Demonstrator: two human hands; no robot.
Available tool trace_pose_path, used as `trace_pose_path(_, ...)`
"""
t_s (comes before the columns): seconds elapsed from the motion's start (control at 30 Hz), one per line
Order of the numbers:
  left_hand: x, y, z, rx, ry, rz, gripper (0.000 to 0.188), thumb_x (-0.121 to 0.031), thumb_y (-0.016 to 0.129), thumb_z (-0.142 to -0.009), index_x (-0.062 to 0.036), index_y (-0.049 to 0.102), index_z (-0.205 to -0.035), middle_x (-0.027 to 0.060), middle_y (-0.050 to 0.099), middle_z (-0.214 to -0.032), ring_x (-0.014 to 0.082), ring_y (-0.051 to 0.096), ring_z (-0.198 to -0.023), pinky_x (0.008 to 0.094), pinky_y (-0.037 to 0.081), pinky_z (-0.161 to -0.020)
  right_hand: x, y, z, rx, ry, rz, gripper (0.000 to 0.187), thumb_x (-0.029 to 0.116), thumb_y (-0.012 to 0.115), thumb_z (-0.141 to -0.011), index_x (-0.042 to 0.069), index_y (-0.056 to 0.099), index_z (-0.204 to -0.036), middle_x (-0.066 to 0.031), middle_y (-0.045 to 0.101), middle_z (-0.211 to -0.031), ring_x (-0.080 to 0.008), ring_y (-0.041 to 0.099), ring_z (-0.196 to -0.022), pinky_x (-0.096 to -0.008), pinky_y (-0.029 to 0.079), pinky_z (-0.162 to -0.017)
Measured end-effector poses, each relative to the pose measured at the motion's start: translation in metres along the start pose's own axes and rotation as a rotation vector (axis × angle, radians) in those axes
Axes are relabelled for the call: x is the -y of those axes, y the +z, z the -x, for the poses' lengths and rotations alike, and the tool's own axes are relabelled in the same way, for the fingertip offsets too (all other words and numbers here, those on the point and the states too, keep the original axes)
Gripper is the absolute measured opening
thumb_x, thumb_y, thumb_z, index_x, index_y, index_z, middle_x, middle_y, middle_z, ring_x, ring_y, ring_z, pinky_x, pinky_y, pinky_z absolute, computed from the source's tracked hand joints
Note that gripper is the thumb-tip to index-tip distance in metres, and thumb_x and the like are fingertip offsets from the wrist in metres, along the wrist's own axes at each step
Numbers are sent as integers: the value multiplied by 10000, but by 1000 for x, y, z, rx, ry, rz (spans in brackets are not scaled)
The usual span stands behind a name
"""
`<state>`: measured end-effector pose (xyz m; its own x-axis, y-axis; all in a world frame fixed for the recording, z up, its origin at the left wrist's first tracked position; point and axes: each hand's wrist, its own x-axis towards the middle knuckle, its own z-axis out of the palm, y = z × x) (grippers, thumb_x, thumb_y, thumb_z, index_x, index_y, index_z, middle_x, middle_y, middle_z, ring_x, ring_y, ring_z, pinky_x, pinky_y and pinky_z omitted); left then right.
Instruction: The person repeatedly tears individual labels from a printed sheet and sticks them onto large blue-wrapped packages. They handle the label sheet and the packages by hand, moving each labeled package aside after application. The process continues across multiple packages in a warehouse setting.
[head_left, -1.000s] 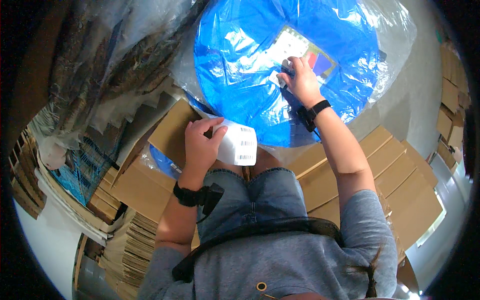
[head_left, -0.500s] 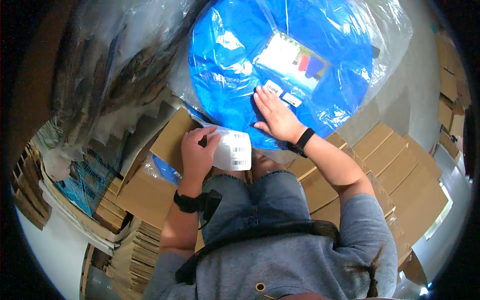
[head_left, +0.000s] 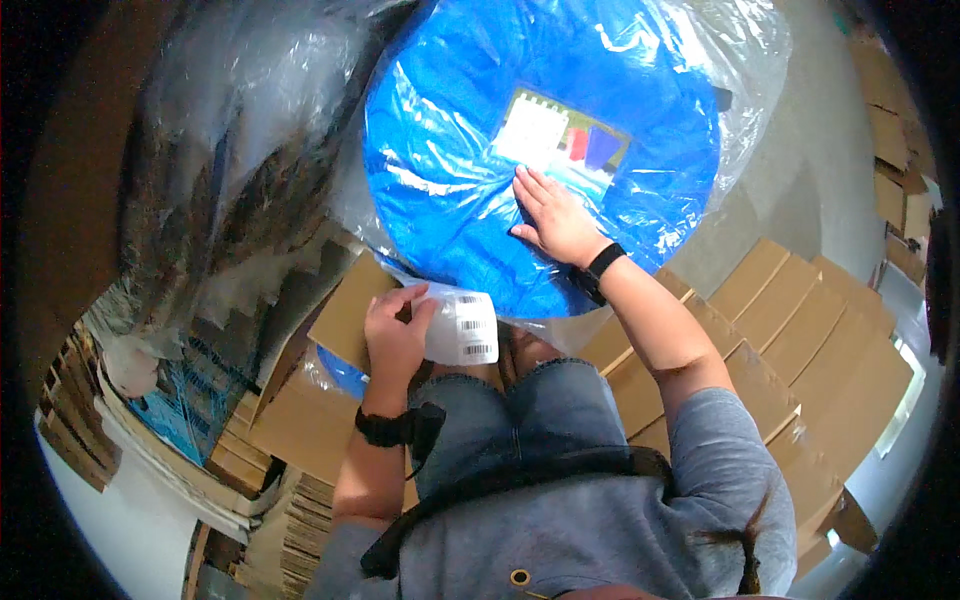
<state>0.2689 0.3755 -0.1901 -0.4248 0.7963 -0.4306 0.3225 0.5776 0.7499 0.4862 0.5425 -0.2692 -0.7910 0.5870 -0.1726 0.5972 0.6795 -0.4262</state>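
A big round blue fabric bundle (head_left: pixel 435 130) lies in front of me inside a clear plastic bag (head_left: pixel 745 60). Under the plastic is a printed picture card (head_left: pixel 535 130). My right hand (head_left: pixel 562 225) rests flat on the bag just below that card, fingers together and stretched out. Between the thumb and fingers of my left hand (head_left: pixel 393 335) is a whitish label sheet (head_left: pixel 476 330) with several barcodes, hanging over my lap by the bundle's near edge.
Cardboard boxes (head_left: pixel 800 330) stand on the right. An open carton (head_left: pixel 350 310) with blue plastic-wrapped goods is beside my left hand. Plastic-covered brown stock (head_left: pixel 230 150) rises at the far left, and flat cardboard (head_left: pixel 305 530) is stacked at the lower left.
My right hand now lies over the spot where two small white labels showed on the bag. The bundle sits slightly farther left in view. My left hand keeps hold of the label sheet.
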Motion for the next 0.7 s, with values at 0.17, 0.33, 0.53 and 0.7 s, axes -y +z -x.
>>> trace_pose_path(0.17,-12,-10,2,-16,-45,-67,234,-91,692,-655,-50,666,-884,69,604,-797,191,519,-778,299,421,-715,-51,-42,33,-466,369,41,609,247,627,-737,-47,392,-1216,-211,389,-1276,-349,347,-1199,-417,254,-1017)
trace_pose_path(0.33,-7,-16,9,-15,-109,66,217,-84,683,-664,-44,665,-877,68,607,-802,183,513,-794,298,409,-742,-145,-39,100,-578,1070,22,863,347,691,-671,-92,261,-1277,-304,306,-1288,-386,301,-1216,-404,226,-1028)
trace_pose_path(0.53,-17,-29,30,-45,-103,-79,204,-88,678,-668,-52,668,-868,74,607,-788,192,497,-763,305,402,-742,-180,-80,116,-587,1143,-678,527,241,727,-638,-56,550,-1036,-146,617,-973,-194,598,-834,-299,466,-752)
trace_pose_path(0.7,-32,-41,57,-126,-63,-108,217,-94,690,-653,-59,668,-866,84,605,-764,210,509,-750,306,399,-747,-186,-105,126,-459,1151,-1144,444,198,727,-659,-3,567,-1022,-76,620,-903,-172,584,-797,-306,466,-699)
